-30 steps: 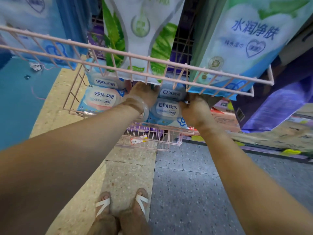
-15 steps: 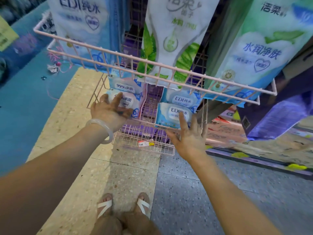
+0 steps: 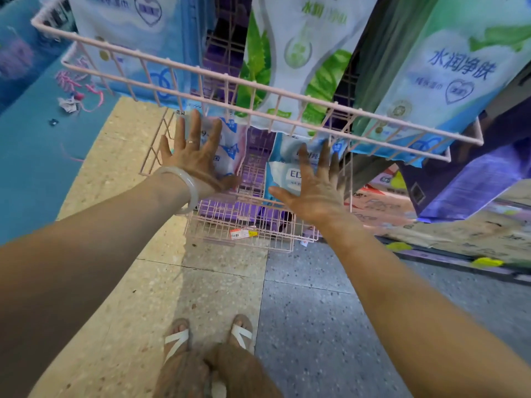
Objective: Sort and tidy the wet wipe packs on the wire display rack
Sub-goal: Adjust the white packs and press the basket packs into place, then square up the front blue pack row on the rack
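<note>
Pink wire rack (image 3: 267,90) crosses the upper frame; the lower shelf at centre carries two stacks. Both hands now lie spread flat, fingers splayed: left hand (image 3: 195,156) on the pink-and-white packs (image 3: 230,147), right hand (image 3: 313,185) on the blue packs (image 3: 283,173), higher than half a second ago.

We see a wire rack (image 3: 258,90) of thin metal rod with a smooth pink coating. The wet wipe packs (image 3: 230,145) look like glossy plastic film, though blur leaves this unsure. The bangle (image 3: 189,186) is smooth and translucent. The floor (image 3: 138,282) is matt, speckled stone.
</note>
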The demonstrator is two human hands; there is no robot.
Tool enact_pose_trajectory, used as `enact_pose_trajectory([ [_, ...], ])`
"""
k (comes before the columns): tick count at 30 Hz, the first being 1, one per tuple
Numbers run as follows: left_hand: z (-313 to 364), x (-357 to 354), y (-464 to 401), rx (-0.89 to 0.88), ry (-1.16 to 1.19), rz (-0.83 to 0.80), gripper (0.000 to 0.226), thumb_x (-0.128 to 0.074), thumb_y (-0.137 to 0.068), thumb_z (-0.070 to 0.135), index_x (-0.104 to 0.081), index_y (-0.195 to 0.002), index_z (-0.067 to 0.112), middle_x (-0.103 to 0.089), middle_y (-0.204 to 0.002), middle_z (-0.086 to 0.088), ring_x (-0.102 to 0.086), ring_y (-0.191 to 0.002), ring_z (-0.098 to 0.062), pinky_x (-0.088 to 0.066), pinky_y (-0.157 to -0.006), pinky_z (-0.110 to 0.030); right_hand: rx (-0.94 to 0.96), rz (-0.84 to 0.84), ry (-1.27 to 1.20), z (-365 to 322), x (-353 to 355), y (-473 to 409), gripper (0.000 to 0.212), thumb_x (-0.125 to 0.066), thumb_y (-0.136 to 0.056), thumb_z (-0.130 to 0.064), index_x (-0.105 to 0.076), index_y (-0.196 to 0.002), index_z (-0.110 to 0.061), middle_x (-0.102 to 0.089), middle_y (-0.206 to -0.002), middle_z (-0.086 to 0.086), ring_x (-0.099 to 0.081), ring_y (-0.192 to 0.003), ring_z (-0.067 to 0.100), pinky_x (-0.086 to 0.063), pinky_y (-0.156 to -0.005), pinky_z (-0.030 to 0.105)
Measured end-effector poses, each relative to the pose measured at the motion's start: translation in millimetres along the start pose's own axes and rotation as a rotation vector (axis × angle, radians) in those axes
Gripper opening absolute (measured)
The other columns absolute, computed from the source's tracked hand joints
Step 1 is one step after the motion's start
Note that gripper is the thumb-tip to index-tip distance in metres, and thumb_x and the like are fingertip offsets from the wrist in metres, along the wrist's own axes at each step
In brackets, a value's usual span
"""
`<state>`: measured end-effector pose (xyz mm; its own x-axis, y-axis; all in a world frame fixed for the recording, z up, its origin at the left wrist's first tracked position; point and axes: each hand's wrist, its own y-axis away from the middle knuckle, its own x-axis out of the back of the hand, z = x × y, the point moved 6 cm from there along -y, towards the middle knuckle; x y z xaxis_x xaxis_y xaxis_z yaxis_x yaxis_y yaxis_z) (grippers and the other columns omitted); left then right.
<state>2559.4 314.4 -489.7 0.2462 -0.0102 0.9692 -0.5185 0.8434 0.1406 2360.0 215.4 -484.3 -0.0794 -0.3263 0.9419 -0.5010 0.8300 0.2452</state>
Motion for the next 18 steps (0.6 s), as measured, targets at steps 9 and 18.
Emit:
enact_pose_trajectory([
  [9, -4.2, 6.3, 2.2, -0.013, 0.171, 0.085, 0.107, -0.062, -0.067, 0.062, 0.004, -0.147, 0.033, 0.012, -0.158, -0.007, 0.006, -0.146, -0.03, -0.003, -0.115, -0.051, -0.035, 0.139, -0.101, -5.0, 6.1, 11.3, 0.097, -0.056, -0.072, -0.065, -0.001, -0.145, -0.035, 0.018, -0.156, 0.009, 0.01, -0.144, 0.029, -0.001, -0.117, 0.047],
  [18, -20.3, 31.4, 129.7, -0.259, 0.425, 0.278, 0.068, -0.054, -0.078, 0.033, -0.036, -0.137, 0.004, -0.026, -0.148, -0.025, -0.025, -0.137, -0.036, -0.032, -0.106, -0.051, 0.011, 0.359, -0.435, -38.3, -37.6, 147.9, 0.057, -0.067, -0.079, -0.018, -0.046, -0.131, -0.009, -0.014, -0.15, 0.008, -0.023, -0.14, 0.035, -0.03, -0.11, 0.049],
])
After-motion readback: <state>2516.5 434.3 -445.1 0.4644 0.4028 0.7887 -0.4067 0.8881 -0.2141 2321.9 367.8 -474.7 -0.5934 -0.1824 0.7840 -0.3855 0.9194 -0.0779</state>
